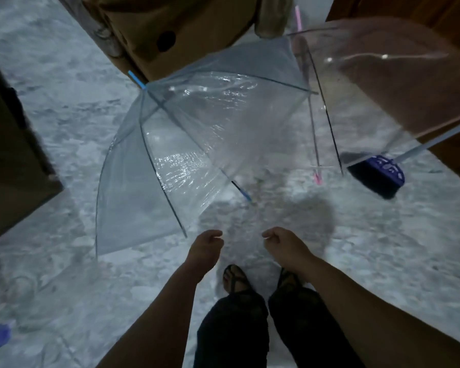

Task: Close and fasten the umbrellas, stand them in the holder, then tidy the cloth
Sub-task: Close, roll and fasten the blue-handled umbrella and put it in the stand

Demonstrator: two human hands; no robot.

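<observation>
Grey mottled stone floor (64,123), dim light, frame somewhat blurred. Two clear umbrellas lie open on it ahead of you: the blue-trimmed umbrella (197,134) on its side just in front of your feet, canopy toward you, blue tip (136,79) up against the cardboard box (170,35); the pink-trimmed umbrella (382,83) to its right, the two canopies overlapping or touching at their edges. Neither is closed or fastened; no holder or cloth can be made out. Your left hand (206,247) and right hand (282,243) hang low over the floor, near the blue canopy's rim, fingers loosely curled, holding nothing. Risks, as a judgement: reach for the thin plastic skin instead of a rib or the shaft and you may crease or tear it. Lift the blue one without checking the overlap and a rib tip could snag the pink canopy and drag it. The tip may catch under the box as you pull. A blue-headed broom (377,176) lies beyond the pink umbrella, its handle running under that canopy, so swinging that umbrella shut could foul on it. Your sandalled feet (236,277) stand close; mind stepping on the canopy edge.
</observation>
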